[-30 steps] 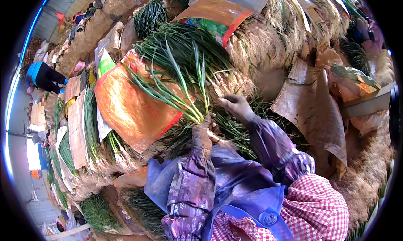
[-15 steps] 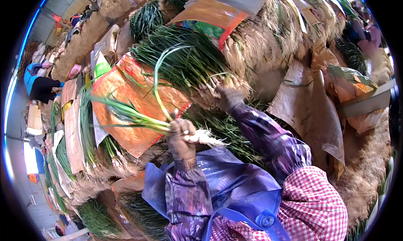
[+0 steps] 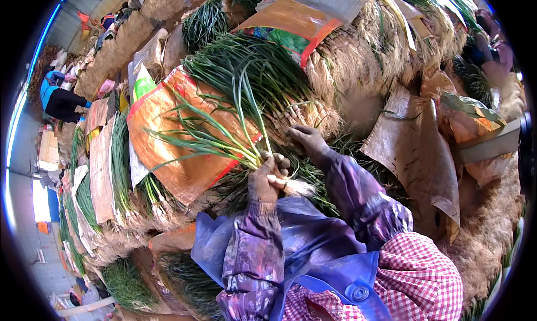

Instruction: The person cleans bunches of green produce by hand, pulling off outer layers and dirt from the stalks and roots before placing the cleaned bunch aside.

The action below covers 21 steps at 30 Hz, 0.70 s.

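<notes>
My left hand (image 3: 267,178), in a dirty glove, is closed round a small bunch of green garlic (image 3: 244,154). Its long leaves fan out up and to the left, while the pale stem ends and whitish roots (image 3: 298,188) stick out on the right. Just up and right of it, my right hand (image 3: 309,140), also gloved, has its fingers stretched leftward with nothing seen in them. Beyond both hands lies a big heap of green garlic (image 3: 251,69), its root ends (image 3: 305,116) turned toward my right hand.
An orange woven sack (image 3: 173,136) lies left of the heap. Loose green leaves (image 3: 349,147) and a brown sheet (image 3: 403,142) are at the right. More stacked bundles (image 3: 363,58) stand at the far side. A blue apron (image 3: 302,226) covers my lap. Another person (image 3: 59,97) bends at the far left.
My right hand has drawn back slightly from the heap's root ends, its fingers now stretched out. My left hand has moved right and a little up with its bunch, whose leaves now spread wider.
</notes>
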{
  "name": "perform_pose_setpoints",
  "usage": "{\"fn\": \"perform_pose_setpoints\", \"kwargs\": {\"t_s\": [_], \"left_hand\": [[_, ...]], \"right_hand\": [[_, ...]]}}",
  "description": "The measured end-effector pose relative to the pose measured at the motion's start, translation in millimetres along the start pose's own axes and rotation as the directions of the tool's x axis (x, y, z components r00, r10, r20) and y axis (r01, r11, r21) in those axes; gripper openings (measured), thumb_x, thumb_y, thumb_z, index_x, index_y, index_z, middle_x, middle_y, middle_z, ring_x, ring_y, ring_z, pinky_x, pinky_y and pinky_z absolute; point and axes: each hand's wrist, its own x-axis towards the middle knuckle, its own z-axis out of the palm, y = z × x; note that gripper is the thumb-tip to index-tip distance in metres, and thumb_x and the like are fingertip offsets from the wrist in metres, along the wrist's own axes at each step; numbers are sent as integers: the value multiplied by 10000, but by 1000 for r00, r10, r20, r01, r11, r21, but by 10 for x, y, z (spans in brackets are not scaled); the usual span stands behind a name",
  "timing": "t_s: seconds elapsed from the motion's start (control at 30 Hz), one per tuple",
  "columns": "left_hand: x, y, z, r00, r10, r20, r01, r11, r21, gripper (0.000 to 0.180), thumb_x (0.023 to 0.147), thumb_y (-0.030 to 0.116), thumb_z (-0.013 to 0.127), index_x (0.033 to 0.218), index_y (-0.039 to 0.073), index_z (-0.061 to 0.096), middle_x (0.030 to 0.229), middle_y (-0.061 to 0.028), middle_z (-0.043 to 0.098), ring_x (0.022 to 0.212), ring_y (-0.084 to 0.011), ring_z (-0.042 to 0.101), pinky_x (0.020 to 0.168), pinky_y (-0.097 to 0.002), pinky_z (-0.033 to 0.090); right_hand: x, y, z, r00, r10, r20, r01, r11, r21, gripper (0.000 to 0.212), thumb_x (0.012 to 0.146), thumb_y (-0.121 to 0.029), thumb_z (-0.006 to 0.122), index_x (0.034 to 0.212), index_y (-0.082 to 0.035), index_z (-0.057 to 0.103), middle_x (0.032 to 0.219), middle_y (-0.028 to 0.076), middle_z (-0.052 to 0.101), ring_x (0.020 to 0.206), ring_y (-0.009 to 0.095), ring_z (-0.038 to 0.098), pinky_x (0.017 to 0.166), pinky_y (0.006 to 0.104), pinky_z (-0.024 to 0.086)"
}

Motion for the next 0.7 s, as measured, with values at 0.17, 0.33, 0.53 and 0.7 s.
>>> {"fn": "perform_pose_setpoints", "kwargs": {"t_s": [0.17, 0.33, 0.53, 0.7], "left_hand": [[-43, -42, -220, 904, -245, 349, 306, 943, -130, 157, 907, 174, 519, 979, 35, 512, 809, -108, 572, 620, -166, 545, 469, -239, 427], [-80, -2, -87, 989, -85, 118, 96, 991, -89, 174, 912, 189, 511, 848, 28, 502, 656, -49, 485, 482, -111, 399, 421, -237, 338], [-139, 223, -68, 950, 221, 219, -205, 974, -91, 183, 901, 220, 553, 890, 43, 507, 699, -46, 490, 484, -113, 456, 353, -204, 356], [65, 50, -109, 998, -64, -13, 64, 996, -59, 150, 887, 212, 592, 938, 87, 526, 734, -23, 525, 582, -132, 522, 430, -228, 420]], "right_hand": [[269, -59, 381, 953, -28, 302, -68, 951, 301, 229, 916, -271, 541, 978, -57, 593, 680, -39, 508, 550, 43, 434, 477, 173, 334], [317, 123, 275, 880, -436, -187, 108, 566, -817, 274, 835, -336, 549, 925, -91, 631, 784, 174, 621, 725, 306, 620, 676, 414, 483], [183, 363, -323, 957, 219, 191, 222, -126, -967, 257, 789, -359, 608, 920, -144, 657, 837, 87, 664, 738, 269, 639, 668, 372, 516], [633, -131, -197, 865, -495, -83, -64, 56, -996, 277, 761, -379, 622, 782, -102, 632, 775, 106, 650, 740, 311, 634, 630, 416, 495]]}}
